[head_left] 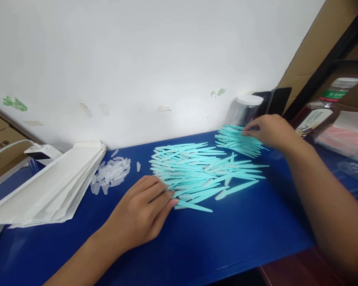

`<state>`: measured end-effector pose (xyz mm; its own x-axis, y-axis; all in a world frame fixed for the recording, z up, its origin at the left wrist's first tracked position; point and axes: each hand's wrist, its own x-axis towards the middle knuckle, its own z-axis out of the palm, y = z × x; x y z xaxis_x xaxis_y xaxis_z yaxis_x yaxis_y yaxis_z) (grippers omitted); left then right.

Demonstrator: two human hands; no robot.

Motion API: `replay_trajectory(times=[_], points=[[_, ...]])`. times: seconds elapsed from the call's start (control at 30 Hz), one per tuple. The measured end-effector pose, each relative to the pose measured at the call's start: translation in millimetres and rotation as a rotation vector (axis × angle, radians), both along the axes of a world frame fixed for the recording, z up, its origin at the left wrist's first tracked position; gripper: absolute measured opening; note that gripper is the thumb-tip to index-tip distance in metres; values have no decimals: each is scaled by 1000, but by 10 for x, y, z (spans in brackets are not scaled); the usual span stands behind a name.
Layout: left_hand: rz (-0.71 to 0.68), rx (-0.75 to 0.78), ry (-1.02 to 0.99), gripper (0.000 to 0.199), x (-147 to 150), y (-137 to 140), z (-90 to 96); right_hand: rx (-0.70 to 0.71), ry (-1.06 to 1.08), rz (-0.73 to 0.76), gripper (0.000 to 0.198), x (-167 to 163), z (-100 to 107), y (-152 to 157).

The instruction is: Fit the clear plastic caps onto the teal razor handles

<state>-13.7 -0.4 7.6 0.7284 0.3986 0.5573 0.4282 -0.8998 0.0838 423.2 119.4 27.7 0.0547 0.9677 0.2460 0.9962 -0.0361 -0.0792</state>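
Observation:
A large heap of teal eyebrow razors (193,167) with pale capped ends lies in the middle of the blue table. My left hand (146,206) is at the heap's near left edge, its fingers pinched on the end of a razor. Farther right, against a smaller, neater pile of the same razors (237,140), is my right hand (270,129). Its thumb and fingertips are closed at the top of that pile on a razor, mostly hidden by the fingers. Small translucent blade caps (111,172) lie loose to the left of the large heap.
White padded envelopes (56,182) are stacked at the left, near a white device (43,153). A clear jar with a white lid (246,109) stands behind the smaller pile. At the right are a dark bottle (322,107) and a pink-and-white packet (346,137). A white wall (155,63) bounds the back.

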Motion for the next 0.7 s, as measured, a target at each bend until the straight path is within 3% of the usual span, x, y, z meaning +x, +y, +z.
replay_trajectory(times=[0.2,0.33,0.4,0.47,0.53,0.6,0.7], points=[[-2,-23,-8,11,2,-1,-4,32,82,93,20,-32,1,-33],[10,-11,7,9,-14,24,-26,106,192,172,28,-356,82,-147],[15,-4,14,9,-22,39,-30,93,292,319,34,-646,130,-283],[20,-3,24,9,-27,50,-31,-4,517,656,33,-962,157,-462],[27,-2,32,8,-28,58,-31,-69,574,889,32,-1238,142,-638],[32,4,37,8,-29,64,-33,-106,541,1014,29,-1428,83,-766],[27,12,42,11,-28,70,-33,-116,482,1082,21,-1542,-32,-824]])
